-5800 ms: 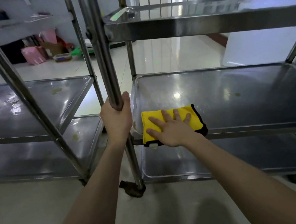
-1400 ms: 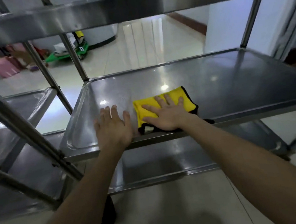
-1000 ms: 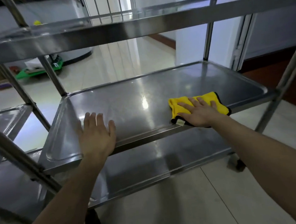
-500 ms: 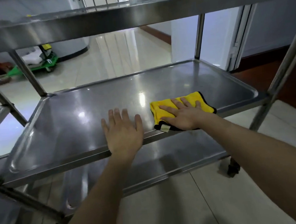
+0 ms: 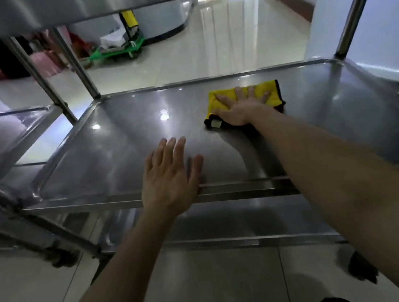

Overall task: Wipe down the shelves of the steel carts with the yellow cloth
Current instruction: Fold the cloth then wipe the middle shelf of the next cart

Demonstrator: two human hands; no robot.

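Two steel carts are in view. The nearer one shows three shelves: the underside of a top shelf (image 5: 60, 8), a middle shelf (image 5: 124, 144) and a bottom shelf (image 5: 226, 224). A second cart (image 5: 7, 131) stands just beside the middle shelf, past its left rim, and shows one shelf clearly with more steel below it. Two upright posts (image 5: 78, 65) rise near the middle shelf's far left corner, one from each cart, and one post (image 5: 356, 9) rises at its far right corner.

There is one yellow cloth (image 5: 269, 90), edged in black, with a small pale tag at its near left corner. It lies flat on the middle shelf, toward the far rim and right of the shelf's centre.

Two bare hands are visible. The right hand (image 5: 240, 108) presses palm down on the cloth with its fingers (image 5: 238, 92) spread and straight, not curled around anything; the cloth lies under them and shows between them and beyond the fingertips. The left hand (image 5: 169, 178) rests open and flat on the middle shelf's near rim, fingers extended onto the steel, gripping nothing and well apart from the cloth.

One dark caster (image 5: 362, 267) shows on the pale floor (image 5: 23, 292) below the shelf's near right.
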